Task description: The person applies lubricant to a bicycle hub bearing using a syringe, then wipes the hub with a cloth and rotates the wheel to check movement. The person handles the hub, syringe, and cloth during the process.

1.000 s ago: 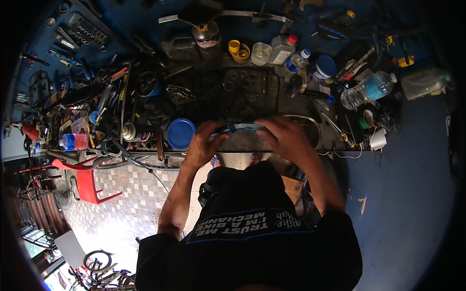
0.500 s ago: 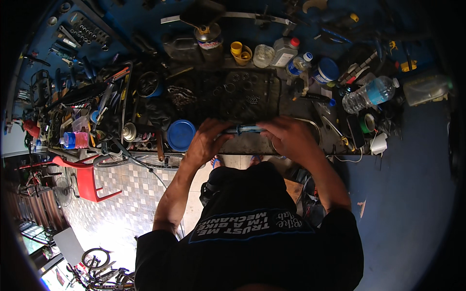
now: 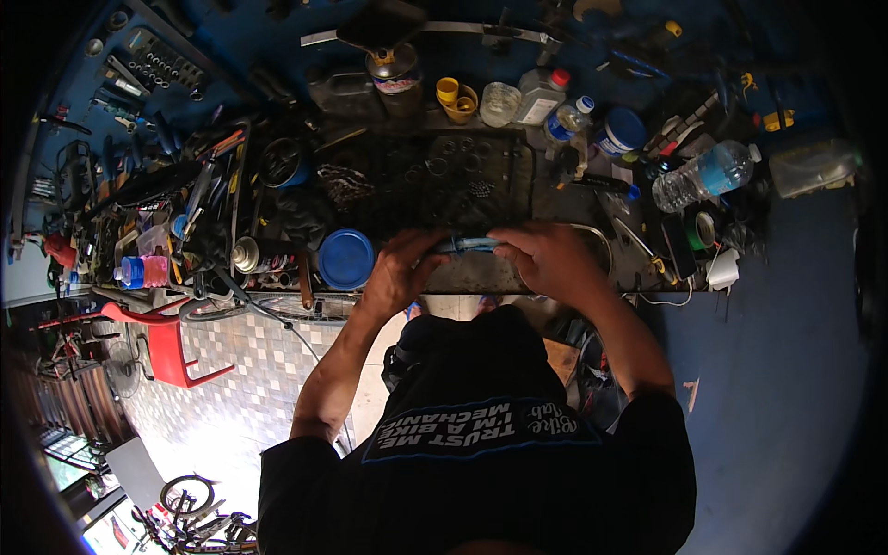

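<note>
I'm standing in a cluttered workshop, where a dark workbench (image 3: 467, 278) runs under a blue wall (image 3: 268, 42) hung with tools, with a clear bottle (image 3: 708, 178) lying toward the right. At the front edge, the left hand (image 3: 400, 268) pinches one end of a slim blue part (image 3: 476, 244) while the right hand (image 3: 552, 264) grips the other, so it spans the gap between them, lifted in front of the person. The fingers hide both ends, so I can't tell what is fitted there. To my mind, handling it well means keeping both ends in line, with a firm but even hold and no sideways wrenching. Compared with half a second ago, the hands sit slightly closer together and less of the part shows between them; the round blue lid (image 3: 346, 259) beside the left hand lies where it did.
</note>
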Motion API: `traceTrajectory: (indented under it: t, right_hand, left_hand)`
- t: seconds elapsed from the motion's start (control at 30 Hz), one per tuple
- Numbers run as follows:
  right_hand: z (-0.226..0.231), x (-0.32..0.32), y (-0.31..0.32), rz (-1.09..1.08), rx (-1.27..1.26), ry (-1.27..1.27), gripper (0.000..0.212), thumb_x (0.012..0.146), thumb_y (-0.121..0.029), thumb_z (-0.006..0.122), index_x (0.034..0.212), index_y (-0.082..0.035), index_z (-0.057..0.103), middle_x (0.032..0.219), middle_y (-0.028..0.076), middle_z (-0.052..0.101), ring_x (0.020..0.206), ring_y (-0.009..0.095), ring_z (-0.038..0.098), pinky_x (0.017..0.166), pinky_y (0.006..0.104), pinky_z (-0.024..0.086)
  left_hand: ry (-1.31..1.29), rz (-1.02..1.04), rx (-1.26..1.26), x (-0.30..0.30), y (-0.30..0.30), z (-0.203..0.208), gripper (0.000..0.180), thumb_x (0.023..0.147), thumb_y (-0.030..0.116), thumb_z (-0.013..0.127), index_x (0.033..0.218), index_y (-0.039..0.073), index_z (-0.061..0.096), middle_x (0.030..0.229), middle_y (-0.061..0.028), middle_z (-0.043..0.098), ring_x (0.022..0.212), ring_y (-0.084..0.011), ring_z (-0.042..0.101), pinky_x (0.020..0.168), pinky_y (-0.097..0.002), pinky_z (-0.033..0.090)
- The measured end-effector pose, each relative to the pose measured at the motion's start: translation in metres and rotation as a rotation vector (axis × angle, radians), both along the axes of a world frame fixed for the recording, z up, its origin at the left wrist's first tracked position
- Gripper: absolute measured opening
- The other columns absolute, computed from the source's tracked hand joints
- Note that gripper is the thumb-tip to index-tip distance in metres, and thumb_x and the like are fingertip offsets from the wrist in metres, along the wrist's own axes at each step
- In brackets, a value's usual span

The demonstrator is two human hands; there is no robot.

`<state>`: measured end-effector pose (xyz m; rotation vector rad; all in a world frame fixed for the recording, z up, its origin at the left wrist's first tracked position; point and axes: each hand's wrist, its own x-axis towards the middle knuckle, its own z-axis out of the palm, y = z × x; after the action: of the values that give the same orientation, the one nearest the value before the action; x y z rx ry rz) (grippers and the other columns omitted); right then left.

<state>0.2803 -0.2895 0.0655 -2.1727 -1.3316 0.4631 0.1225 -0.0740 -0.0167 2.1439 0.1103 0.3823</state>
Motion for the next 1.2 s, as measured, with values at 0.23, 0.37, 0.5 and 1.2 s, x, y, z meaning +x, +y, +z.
traceTrajectory:
  t: [0.23, 0.37, 0.5, 1.2]
  right_hand:
    - [0.002, 0.006, 0.004, 0.036, -0.059, 0.014, 0.027, 0.097, -0.024, 0.069, 0.120, -0.010, 0.074, 0.101, 0.015, 0.076, 0.091, 0.035, 0.072, 0.081, 0.0447, 0.056]
    - [-0.004, 0.000, 0.004, 0.023, -0.063, 0.010, 0.027, 0.097, -0.027, 0.070, 0.117, -0.010, 0.074, 0.100, 0.014, 0.076, 0.091, 0.032, 0.073, 0.079, 0.0419, 0.056]
    - [-0.001, 0.014, 0.001, 0.032, -0.096, 0.491, 0.044, 0.093, -0.033, 0.074, 0.129, -0.007, 0.068, 0.103, 0.010, 0.076, 0.092, 0.023, 0.074, 0.074, 0.0336, 0.057]
    - [-0.108, 0.037, -0.072, -0.020, 0.667, 1.688, 0.124, 0.069, -0.090, 0.068, 0.147, 0.001, 0.041, 0.113, 0.021, 0.065, 0.096, 0.026, 0.069, 0.080, 0.0352, 0.057]
  left_hand:
    - [0.016, -0.020, 0.062, 0.000, -0.002, 0.001, 0.037, 0.086, 0.014, 0.079, 0.120, 0.003, 0.072, 0.106, -0.0156, 0.072, 0.099, -0.0354, 0.067, 0.089, -0.0443, 0.051]
    - [-0.077, -0.040, 0.142, 0.000, -0.001, -0.004, 0.037, 0.085, 0.014, 0.080, 0.120, 0.003, 0.072, 0.106, -0.0162, 0.072, 0.094, -0.0362, 0.067, 0.087, -0.0437, 0.051]
    - [0.074, -0.105, -0.096, -0.002, 0.000, 0.000, 0.037, 0.086, 0.014, 0.081, 0.120, 0.003, 0.072, 0.111, -0.0147, 0.073, 0.100, -0.0310, 0.070, 0.089, -0.0420, 0.052]
    - [0.025, 0.375, -0.348, 0.012, -0.026, -0.041, 0.047, 0.089, 0.012, 0.082, 0.129, 0.002, 0.060, 0.115, -0.0115, 0.074, 0.108, -0.0199, 0.071, 0.093, -0.0348, 0.055]
